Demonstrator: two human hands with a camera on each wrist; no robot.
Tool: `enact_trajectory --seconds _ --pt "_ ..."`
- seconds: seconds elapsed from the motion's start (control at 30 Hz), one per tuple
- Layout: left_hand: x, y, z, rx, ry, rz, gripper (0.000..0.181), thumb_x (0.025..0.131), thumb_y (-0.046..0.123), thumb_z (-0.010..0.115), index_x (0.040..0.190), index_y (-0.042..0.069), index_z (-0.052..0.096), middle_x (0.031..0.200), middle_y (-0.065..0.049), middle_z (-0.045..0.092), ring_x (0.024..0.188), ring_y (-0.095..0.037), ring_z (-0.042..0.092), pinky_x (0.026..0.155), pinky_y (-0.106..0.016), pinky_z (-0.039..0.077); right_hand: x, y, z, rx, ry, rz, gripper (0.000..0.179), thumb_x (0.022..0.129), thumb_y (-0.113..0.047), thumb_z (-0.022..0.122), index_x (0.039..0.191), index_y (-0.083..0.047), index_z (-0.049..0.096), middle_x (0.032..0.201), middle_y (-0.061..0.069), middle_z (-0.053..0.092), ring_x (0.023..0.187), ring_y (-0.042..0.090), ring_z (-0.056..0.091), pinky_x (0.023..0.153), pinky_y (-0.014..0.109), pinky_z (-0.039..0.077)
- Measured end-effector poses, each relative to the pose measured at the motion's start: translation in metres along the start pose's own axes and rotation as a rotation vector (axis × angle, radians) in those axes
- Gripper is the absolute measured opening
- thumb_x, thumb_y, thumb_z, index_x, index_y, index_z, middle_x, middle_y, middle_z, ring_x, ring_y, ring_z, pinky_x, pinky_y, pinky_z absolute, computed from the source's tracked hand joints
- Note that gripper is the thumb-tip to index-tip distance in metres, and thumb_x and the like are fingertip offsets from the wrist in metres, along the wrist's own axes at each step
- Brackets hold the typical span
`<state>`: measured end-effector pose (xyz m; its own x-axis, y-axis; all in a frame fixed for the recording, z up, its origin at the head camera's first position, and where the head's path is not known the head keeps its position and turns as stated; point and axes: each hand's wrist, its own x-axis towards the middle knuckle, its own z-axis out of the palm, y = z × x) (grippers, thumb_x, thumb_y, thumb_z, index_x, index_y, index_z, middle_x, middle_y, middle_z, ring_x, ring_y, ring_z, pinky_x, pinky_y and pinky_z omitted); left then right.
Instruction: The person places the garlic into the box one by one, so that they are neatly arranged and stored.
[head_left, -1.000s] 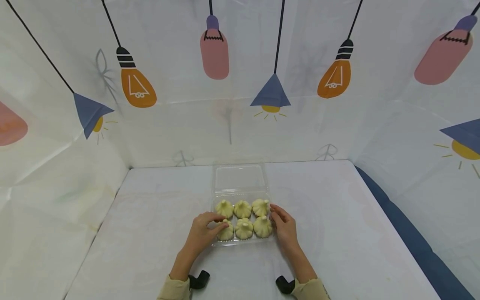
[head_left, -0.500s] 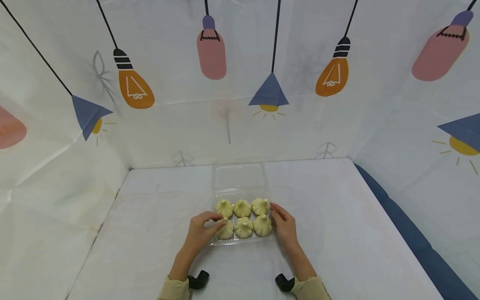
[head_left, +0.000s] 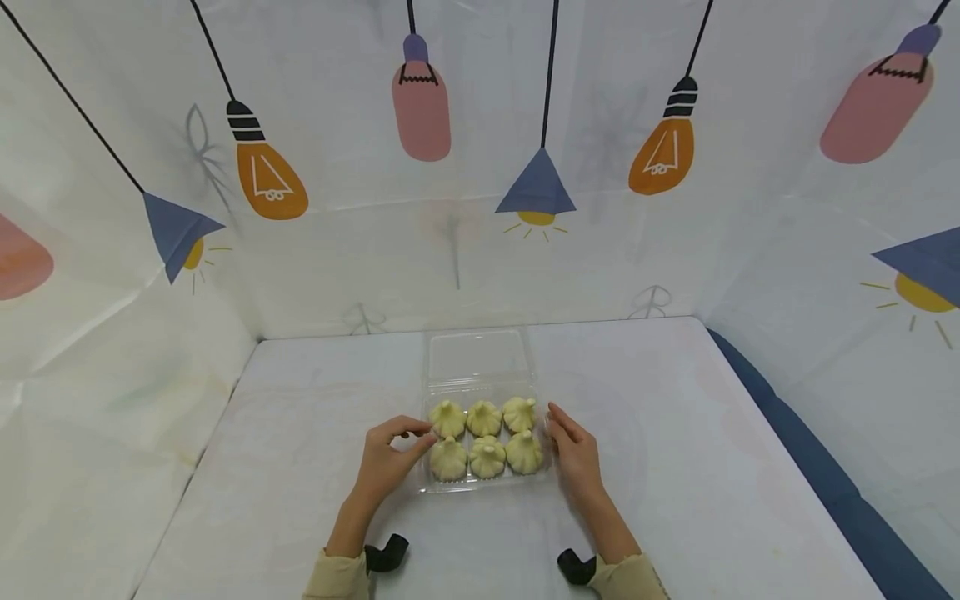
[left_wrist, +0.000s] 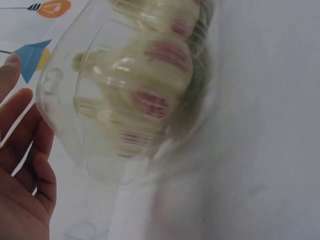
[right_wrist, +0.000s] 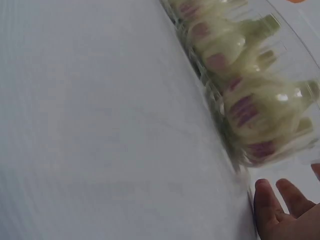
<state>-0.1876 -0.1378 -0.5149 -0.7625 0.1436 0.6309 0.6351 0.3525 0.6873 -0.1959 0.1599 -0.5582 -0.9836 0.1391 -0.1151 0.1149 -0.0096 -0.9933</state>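
Note:
A clear plastic clamshell [head_left: 480, 357] lies with its lid folded back toward the wall. Two rows of pale garlic bulbs [head_left: 487, 457] fill its base; purplish patches show on their sides in both wrist views. At the left rim is my left hand [head_left: 387, 457], thumb and forefinger bent loosely with a gap between them. Relaxed, slightly bent fingers [left_wrist: 42, 175] appear beside the clear wall in the left wrist view. My right hand [head_left: 577, 454] is just off the right side, fingers extended toward the back. Nothing is in either hand.
The clamshell sits mid-table on a white tabletop [head_left: 697, 467]. White sheeting [head_left: 360, 250] printed with lamps and bulbs stands behind and at the sides. Dark blue material [head_left: 787, 442] runs along the right table edge. A black wrist device [head_left: 387, 553] is at the left cuff.
My left hand has drawn back left from over the front-left garlic bulb to the clamshell's edge. My right hand has shifted slightly right, away from the side. The garlic bulbs stay in place.

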Motion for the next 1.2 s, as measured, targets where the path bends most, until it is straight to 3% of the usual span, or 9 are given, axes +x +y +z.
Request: enact_trajectory --seconds 0.1,0.2,0.33,0.53,0.73,0.83,0.93,1.1,1.2 --pt "0.002 -0.003 -0.003 0.002 0.008 0.012 0.017 0.074 -0.009 0.079 0.088 -0.001 0.072 0.081 -0.014 0.07 0.073 -0.024 0.065 0.062 -0.039 0.048 0.005 -0.005 -0.009 -0.036 -0.005 -0.004 0.039 0.102 -0.021 0.052 0.14 -0.011 0.053 0.141 0.007 0.05 0.126 0.021 0.048 0.092 0.024 0.046" --pt "0.004 -0.007 -0.007 0.013 0.019 0.012 0.017 0.074 -0.009 0.079 0.088 -0.002 0.072 0.081 -0.014 0.07 0.073 -0.023 0.065 0.064 -0.031 0.048 0.015 -0.013 -0.016 -0.072 -0.012 -0.01 0.039 0.102 -0.022 0.052 0.139 -0.01 0.054 0.137 0.012 0.053 0.117 0.028 0.054 0.09 0.034 0.049" --pt "0.005 -0.012 -0.013 0.042 0.029 -0.033 0.018 0.075 -0.007 0.079 0.089 0.003 0.073 0.081 -0.01 0.07 0.073 -0.02 0.065 0.064 -0.032 0.049 0.03 -0.021 -0.021 -0.126 -0.043 -0.012 0.04 0.102 -0.022 0.052 0.137 -0.004 0.053 0.134 0.017 0.055 0.114 0.032 0.055 0.091 0.043 0.049" --pt "0.006 -0.019 -0.022 0.06 0.027 -0.139 0.015 0.079 -0.004 0.077 0.09 0.005 0.074 0.083 -0.006 0.071 0.076 -0.016 0.065 0.064 -0.046 0.05 0.055 -0.026 -0.03 -0.198 -0.093 0.034 0.04 0.102 -0.022 0.051 0.138 -0.004 0.052 0.135 0.018 0.055 0.117 0.032 0.055 0.092 0.043 0.047" --pt "0.013 -0.037 -0.025 0.047 0.026 -0.193 0.009 0.083 -0.003 0.074 0.092 0.0 0.073 0.085 -0.011 0.071 0.077 -0.016 0.065 0.066 -0.034 0.052 0.081 -0.034 -0.031 -0.247 -0.154 0.056 0.043 0.103 -0.027 0.051 0.139 -0.005 0.051 0.135 0.019 0.054 0.118 0.034 0.054 0.094 0.044 0.046" --pt "0.016 -0.057 -0.024 0.018 0.002 -0.263 0.011 0.087 0.003 0.073 0.096 -0.004 0.072 0.087 -0.01 0.071 0.076 -0.014 0.064 0.065 -0.024 0.05 0.094 -0.038 -0.029 -0.268 -0.179 0.067 0.044 0.102 -0.028 0.052 0.139 -0.004 0.051 0.135 0.018 0.054 0.118 0.034 0.054 0.094 0.044 0.047" --pt "0.02 -0.077 -0.022 -0.013 -0.045 -0.373 0.021 0.091 0.013 0.071 0.104 -0.004 0.071 0.093 -0.009 0.071 0.078 -0.013 0.065 0.064 -0.024 0.05 0.104 -0.042 -0.028 -0.283 -0.2 0.081 0.045 0.101 -0.028 0.053 0.139 -0.004 0.051 0.136 0.018 0.053 0.118 0.034 0.054 0.095 0.044 0.046" --pt "0.033 -0.081 -0.022 -0.017 -0.136 -0.488 0.034 0.092 0.022 0.07 0.118 0.001 0.067 0.111 -0.016 0.067 0.088 -0.024 0.068 0.064 -0.029 0.051 0.116 -0.048 -0.025 -0.294 -0.247 0.075 0.047 0.101 -0.028 0.053 0.141 -0.002 0.048 0.14 0.018 0.05 0.12 0.035 0.054 0.096 0.044 0.046" --pt "0.043 -0.081 -0.019 -0.013 -0.157 -0.537 0.041 0.093 0.025 0.069 0.126 0.002 0.063 0.122 -0.018 0.061 0.095 -0.029 0.067 0.067 -0.032 0.051 0.122 -0.053 -0.023 -0.298 -0.261 0.06 0.048 0.102 -0.027 0.053 0.141 0.0 0.047 0.139 0.02 0.05 0.119 0.036 0.055 0.096 0.044 0.046"
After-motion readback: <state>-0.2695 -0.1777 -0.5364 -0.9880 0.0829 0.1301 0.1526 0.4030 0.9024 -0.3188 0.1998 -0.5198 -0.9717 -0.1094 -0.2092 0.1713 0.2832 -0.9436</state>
